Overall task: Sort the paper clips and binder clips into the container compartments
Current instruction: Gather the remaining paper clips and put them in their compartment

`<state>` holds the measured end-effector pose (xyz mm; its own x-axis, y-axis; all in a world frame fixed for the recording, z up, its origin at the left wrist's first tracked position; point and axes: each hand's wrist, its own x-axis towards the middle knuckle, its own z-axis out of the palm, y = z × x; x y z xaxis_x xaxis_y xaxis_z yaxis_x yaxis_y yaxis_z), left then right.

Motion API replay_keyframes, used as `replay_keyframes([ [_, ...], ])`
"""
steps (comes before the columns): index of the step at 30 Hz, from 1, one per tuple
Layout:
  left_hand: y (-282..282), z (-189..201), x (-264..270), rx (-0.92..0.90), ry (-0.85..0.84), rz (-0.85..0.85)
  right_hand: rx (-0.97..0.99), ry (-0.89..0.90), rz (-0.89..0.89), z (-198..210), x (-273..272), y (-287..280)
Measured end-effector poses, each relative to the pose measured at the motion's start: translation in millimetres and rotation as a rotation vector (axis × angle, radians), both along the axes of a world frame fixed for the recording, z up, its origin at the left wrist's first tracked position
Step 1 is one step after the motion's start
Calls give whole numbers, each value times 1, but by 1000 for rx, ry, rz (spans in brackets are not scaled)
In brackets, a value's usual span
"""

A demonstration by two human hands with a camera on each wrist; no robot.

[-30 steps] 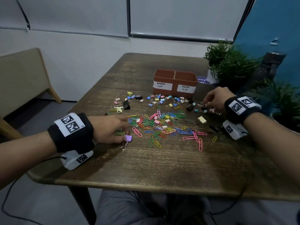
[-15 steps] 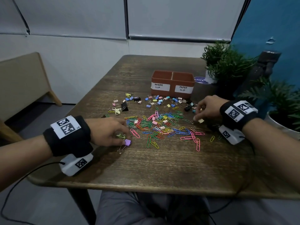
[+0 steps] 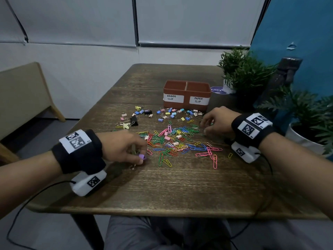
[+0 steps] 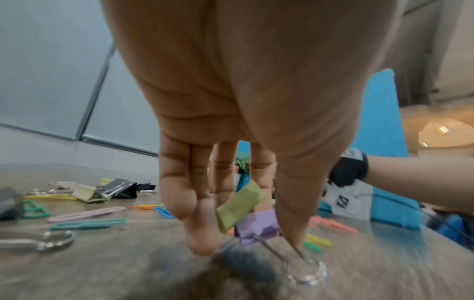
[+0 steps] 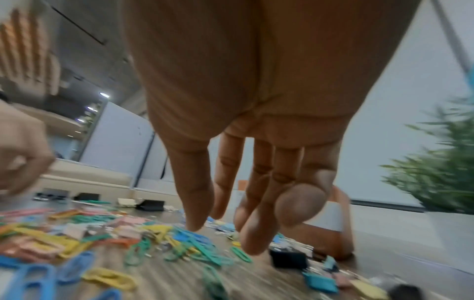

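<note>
STATE: my left hand (image 4: 231,142) pinches a green binder clip (image 4: 238,207) and purple binder clip (image 4: 257,225), nearer me than the container (image 3: 187,91) | right hand (image 5: 256,152) spread over the pile (image 3: 173,139) | RISK: the two-clip pinch may slip and drop one.

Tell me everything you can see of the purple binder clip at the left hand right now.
The purple binder clip is a small pastel body with thin silver wire handles that reach down to the wooden table. It sits at the near left edge of the clip pile, under the left hand, whose thumb presses its side. An olive-green binder clip, held in the same fingers, overlaps it. Whether the purple body is lifted off the table cannot be told.
</note>
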<state>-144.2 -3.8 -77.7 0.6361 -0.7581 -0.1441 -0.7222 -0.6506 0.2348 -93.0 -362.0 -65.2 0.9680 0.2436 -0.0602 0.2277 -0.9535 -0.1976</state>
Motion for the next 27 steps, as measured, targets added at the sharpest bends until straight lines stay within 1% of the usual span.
replay_keyframes([
  [2,6,11,11,-67,-25,72,23,2,84,2,-3,19],
  [4,14,23,35,-93,-117,193,15,13,133,4,-2,38],
  [6,24,31,68,-50,-197,338,0,34,150,4,2,55],
  [8,35,30,103,26,-249,444,-24,69,156,2,5,67],
  [10,41,26,127,82,-268,502,-77,91,175,0,7,75],
  [13,41,17,143,112,-219,522,-111,114,192,-8,8,80],
  [16,40,6,145,154,-172,498,-87,91,201,-16,10,79],
  [18,42,3,142,126,-157,477,-76,71,207,-18,10,78],
  [22,51,16,121,94,-220,464,-73,40,258,-19,8,74],
  [23,54,20,113,92,-208,454,-70,35,266,-20,8,72],
  [24,57,23,103,108,-163,452,-63,26,270,-22,8,70],
  [27,67,20,76,206,39,489,-35,-11,272,-24,9,63],
])
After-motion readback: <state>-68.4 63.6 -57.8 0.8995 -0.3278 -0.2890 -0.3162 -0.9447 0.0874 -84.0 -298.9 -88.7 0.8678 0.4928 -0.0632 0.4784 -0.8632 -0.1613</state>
